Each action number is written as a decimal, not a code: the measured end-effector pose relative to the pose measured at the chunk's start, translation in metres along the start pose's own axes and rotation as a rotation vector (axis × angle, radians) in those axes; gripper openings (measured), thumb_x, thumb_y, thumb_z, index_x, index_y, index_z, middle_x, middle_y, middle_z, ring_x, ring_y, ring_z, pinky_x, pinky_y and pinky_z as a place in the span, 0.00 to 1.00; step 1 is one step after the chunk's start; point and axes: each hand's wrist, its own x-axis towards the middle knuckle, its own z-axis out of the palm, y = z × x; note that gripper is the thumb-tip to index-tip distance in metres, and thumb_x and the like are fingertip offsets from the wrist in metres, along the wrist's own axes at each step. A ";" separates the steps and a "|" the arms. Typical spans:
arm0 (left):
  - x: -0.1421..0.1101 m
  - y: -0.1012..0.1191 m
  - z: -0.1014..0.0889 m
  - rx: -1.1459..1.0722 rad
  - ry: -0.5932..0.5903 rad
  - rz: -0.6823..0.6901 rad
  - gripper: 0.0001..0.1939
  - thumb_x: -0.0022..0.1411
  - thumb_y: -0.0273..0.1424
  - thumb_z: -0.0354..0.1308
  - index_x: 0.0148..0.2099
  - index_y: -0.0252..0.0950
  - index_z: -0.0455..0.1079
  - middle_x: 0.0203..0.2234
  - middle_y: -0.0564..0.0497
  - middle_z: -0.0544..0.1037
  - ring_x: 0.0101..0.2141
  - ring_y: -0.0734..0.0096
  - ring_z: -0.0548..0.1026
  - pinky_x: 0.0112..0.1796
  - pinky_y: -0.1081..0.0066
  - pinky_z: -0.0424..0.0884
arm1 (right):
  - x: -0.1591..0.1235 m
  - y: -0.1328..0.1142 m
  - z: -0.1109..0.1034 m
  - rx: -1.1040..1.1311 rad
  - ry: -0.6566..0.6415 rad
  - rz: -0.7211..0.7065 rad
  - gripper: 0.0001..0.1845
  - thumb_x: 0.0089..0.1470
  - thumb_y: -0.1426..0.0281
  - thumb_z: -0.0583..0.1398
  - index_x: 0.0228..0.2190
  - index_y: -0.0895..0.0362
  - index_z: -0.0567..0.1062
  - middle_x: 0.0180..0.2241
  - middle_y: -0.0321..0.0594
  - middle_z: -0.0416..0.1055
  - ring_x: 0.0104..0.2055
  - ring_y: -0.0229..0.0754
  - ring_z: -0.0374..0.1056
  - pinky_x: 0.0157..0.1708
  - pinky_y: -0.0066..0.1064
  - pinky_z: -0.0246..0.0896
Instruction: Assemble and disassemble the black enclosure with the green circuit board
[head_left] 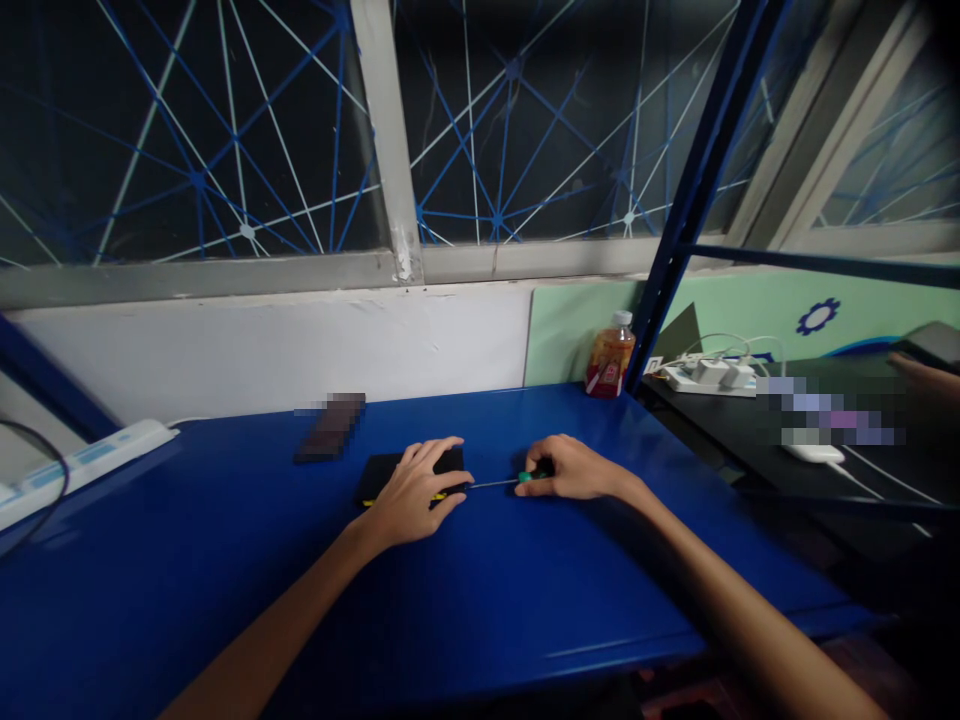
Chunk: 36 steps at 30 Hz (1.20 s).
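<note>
A flat black case (382, 468) with yellow along its front edge lies on the blue table (480, 610). My left hand (420, 490) holds it from above, fingers spread over the top and the thumb at the near right side. From the right, a screwdriver (493, 485) with a thin metal shaft and green handle points level at the case's right end. The handle is pinched in the closed fingers of my right hand (566, 467). Its tip ends by my left index finger and thumb; whether it touches the case I cannot tell.
Behind the case lies a dark flat object (334, 428), partly pixelated. A drink bottle (611, 355) stands at the back right corner by a blue post. One white power strip (90, 465) is at left, another (709, 378) on the black table. Another person's hand (926, 375) shows far right.
</note>
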 end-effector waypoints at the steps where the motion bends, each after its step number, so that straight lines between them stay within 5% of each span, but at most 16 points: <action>1: 0.000 0.000 0.000 -0.001 -0.001 0.000 0.11 0.64 0.32 0.53 0.47 0.46 0.72 0.59 0.48 0.60 0.57 0.50 0.60 0.52 0.46 0.59 | 0.000 0.000 0.001 0.002 0.013 0.006 0.20 0.45 0.51 0.64 0.26 0.56 0.74 0.22 0.32 0.69 0.23 0.34 0.59 0.23 0.27 0.46; 7: 0.001 0.001 -0.002 0.016 -0.010 0.001 0.10 0.64 0.32 0.53 0.46 0.45 0.72 0.58 0.47 0.61 0.57 0.50 0.60 0.52 0.46 0.59 | 0.000 -0.008 0.004 0.046 -0.007 0.039 0.20 0.42 0.55 0.67 0.29 0.56 0.71 0.21 0.30 0.67 0.21 0.33 0.59 0.22 0.26 0.46; 14: 0.001 0.002 -0.002 -0.003 -0.001 0.008 0.11 0.64 0.31 0.53 0.46 0.45 0.72 0.58 0.47 0.62 0.57 0.50 0.60 0.52 0.45 0.59 | -0.001 -0.004 0.001 0.019 -0.015 -0.011 0.20 0.55 0.53 0.57 0.27 0.57 0.76 0.21 0.34 0.69 0.22 0.34 0.58 0.24 0.28 0.45; 21: 0.000 0.002 -0.001 -0.001 0.009 0.004 0.11 0.64 0.32 0.53 0.47 0.45 0.72 0.58 0.47 0.62 0.56 0.50 0.61 0.52 0.46 0.59 | 0.001 -0.006 0.004 -0.026 0.018 0.027 0.19 0.43 0.55 0.67 0.27 0.56 0.71 0.22 0.31 0.66 0.23 0.34 0.59 0.23 0.26 0.45; 32: 0.000 0.001 -0.001 0.012 0.012 0.012 0.11 0.64 0.32 0.53 0.47 0.45 0.71 0.57 0.47 0.63 0.56 0.51 0.61 0.52 0.45 0.58 | -0.001 -0.007 0.003 -0.008 0.024 -0.027 0.16 0.54 0.56 0.59 0.32 0.56 0.76 0.25 0.35 0.71 0.25 0.36 0.62 0.25 0.27 0.48; 36: 0.000 0.001 -0.001 0.009 0.005 0.006 0.11 0.64 0.33 0.53 0.47 0.45 0.72 0.57 0.47 0.63 0.56 0.51 0.61 0.52 0.45 0.58 | 0.001 -0.003 0.004 -0.056 0.048 -0.020 0.17 0.50 0.55 0.63 0.30 0.56 0.76 0.28 0.37 0.72 0.27 0.37 0.64 0.26 0.27 0.49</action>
